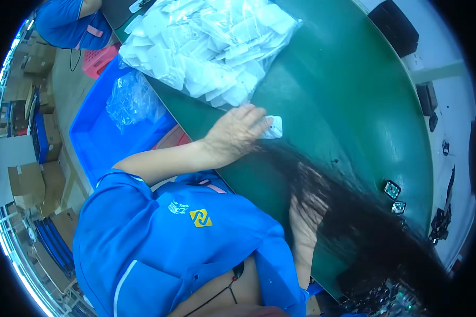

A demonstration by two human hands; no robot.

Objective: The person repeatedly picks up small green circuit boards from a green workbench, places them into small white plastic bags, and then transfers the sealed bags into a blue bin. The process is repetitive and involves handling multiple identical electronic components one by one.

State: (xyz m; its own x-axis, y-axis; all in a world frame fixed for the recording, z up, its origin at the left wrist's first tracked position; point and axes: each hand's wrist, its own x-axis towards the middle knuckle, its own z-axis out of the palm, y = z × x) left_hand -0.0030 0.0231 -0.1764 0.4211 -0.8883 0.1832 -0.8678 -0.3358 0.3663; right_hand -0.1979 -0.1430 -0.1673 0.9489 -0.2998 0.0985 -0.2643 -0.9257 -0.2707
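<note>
My left hand (237, 133) is on the green tabletop, its fingers curled over a small white square plastic plate (273, 127) with rounded corners. The thumb side is not clear, but the fingers grip the plate's near edge. A large clear bag of similar white plates (211, 47) lies just beyond that hand. My right hand (308, 206) is to the right and nearer my body, over the table. Long dark hair (354, 222) hangs across it, so its fingers and anything in them are hidden.
A blue bin (98, 137) with crumpled clear plastic (135, 100) stands left of the green table (349, 68). Two small black square lamp-like units (392, 189) lie at the right. Dark electronic parts (388, 298) are heaped at lower right. A co-worker's blue sleeve (58, 24) shows at upper left.
</note>
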